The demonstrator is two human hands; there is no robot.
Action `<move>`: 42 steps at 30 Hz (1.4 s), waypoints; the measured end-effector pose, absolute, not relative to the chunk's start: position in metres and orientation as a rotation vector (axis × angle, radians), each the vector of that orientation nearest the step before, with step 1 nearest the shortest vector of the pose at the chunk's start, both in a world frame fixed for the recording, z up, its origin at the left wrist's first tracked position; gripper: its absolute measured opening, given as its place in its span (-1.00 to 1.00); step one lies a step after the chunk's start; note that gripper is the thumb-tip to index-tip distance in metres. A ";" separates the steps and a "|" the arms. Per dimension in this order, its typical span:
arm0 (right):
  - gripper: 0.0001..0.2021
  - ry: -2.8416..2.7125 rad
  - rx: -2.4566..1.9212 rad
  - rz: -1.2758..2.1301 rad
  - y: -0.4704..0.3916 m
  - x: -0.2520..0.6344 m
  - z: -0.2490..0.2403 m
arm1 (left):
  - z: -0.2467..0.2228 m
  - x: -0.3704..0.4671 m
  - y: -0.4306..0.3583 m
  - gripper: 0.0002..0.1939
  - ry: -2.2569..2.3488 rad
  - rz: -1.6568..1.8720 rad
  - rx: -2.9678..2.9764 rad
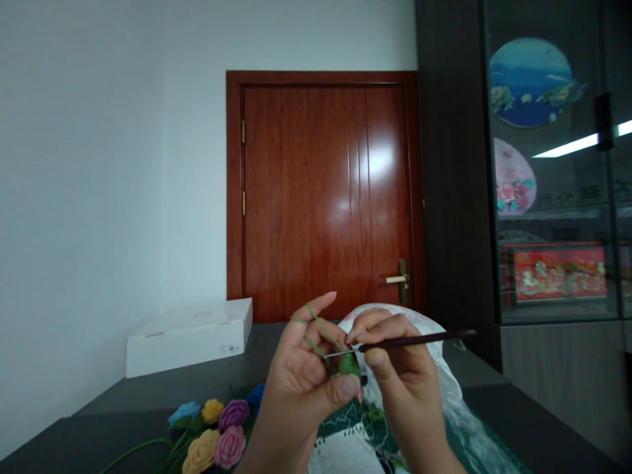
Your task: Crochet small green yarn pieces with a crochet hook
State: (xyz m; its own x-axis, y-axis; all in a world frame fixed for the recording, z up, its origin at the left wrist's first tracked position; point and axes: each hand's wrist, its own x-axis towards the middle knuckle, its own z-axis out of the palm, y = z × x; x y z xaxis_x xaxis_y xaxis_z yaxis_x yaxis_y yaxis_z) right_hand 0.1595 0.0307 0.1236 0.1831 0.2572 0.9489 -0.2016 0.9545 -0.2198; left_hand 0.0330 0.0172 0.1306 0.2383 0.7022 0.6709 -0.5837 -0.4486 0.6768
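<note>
My left hand (pixel 311 375) pinches a small piece of green crochet work (pixel 349 365) between thumb and fingers. Its index finger is raised, with green yarn (pixel 323 326) looped around it and running down to the work. In my right hand (pixel 402 368) is a crochet hook (pixel 415 340) with a dark handle, gripped like a pencil. The hook's thin metal shaft points left across the top of the green piece, its tip close to the yarn. Part of the crochet piece is hidden behind my left thumb.
Crocheted flowers (pixel 230 434) in several colours lie at the front left. A white box (pixel 190 336) stands at the back left of the dark table (pixel 276 336). Behind my hands are a white plastic bag (pixel 444 375) and a paper sheet (pixel 345 454). A glass cabinet (pixel 548 178) rises on the right.
</note>
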 end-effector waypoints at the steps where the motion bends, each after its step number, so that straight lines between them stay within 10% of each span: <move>1: -0.91 -1.342 -0.039 0.278 0.031 0.160 0.124 | 0.131 0.033 0.018 -0.26 0.134 1.493 1.439; 25: -0.87 -1.306 0.062 0.579 0.033 0.164 0.123 | 0.141 0.019 0.007 -0.66 0.352 1.498 1.715; 42: -0.89 -1.685 -0.213 -0.328 0.018 0.187 0.132 | 0.134 0.017 0.006 -0.62 0.656 1.780 2.163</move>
